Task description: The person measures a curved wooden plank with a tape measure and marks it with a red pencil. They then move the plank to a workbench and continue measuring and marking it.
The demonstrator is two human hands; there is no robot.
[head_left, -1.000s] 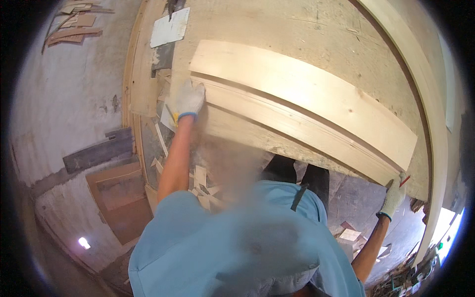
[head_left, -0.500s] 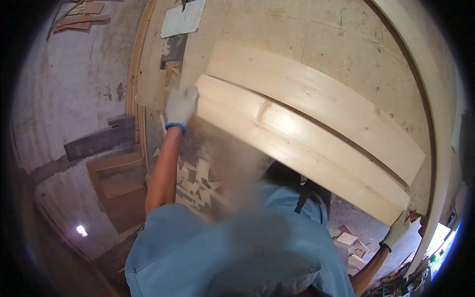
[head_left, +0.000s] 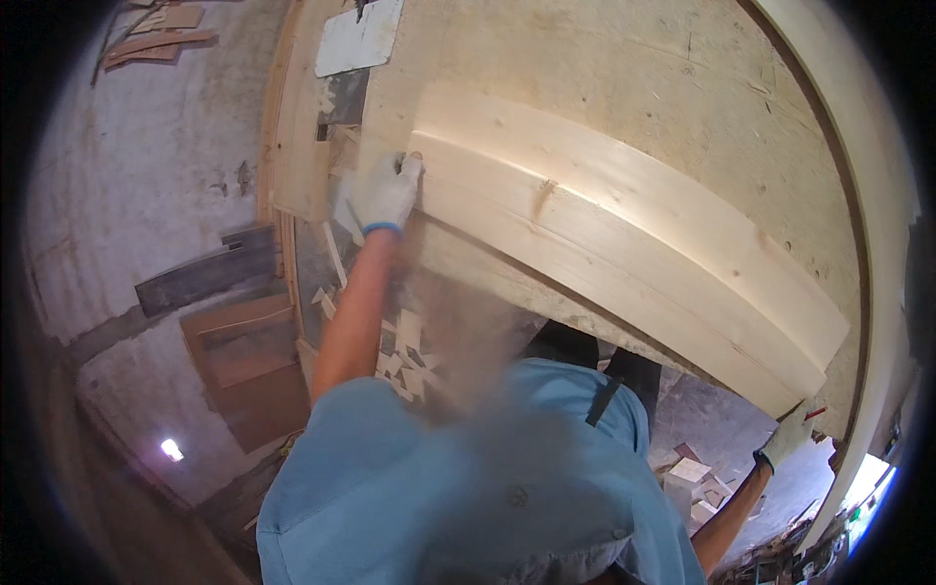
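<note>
A long pale wooden board (head_left: 585, 263) lies slantwise on the worktable, its far edge against a second pale board (head_left: 634, 180). My left hand (head_left: 392, 190), in a white glove with a blue cuff, grips the near board's left end with fingers bent. At the opposite end, my gloved right hand (head_left: 786, 439) holds the same board's right corner. A thin red stick (head_left: 815, 413) sticks out by the right fingers; its kind is unclear. Part of the right hand's grip is hidden by the board.
The worktable (head_left: 546, 54) has a raised wooden rail (head_left: 846, 146) along its right side. A white plate (head_left: 359, 39) lies at the far left. Wood offcuts (head_left: 405, 356) are scattered below, and a brown panel (head_left: 249, 366) stands at the left.
Both hands have pushed the near board away from me, closing the dark gap to the far board. A strip of table edge now shows in front of it.
</note>
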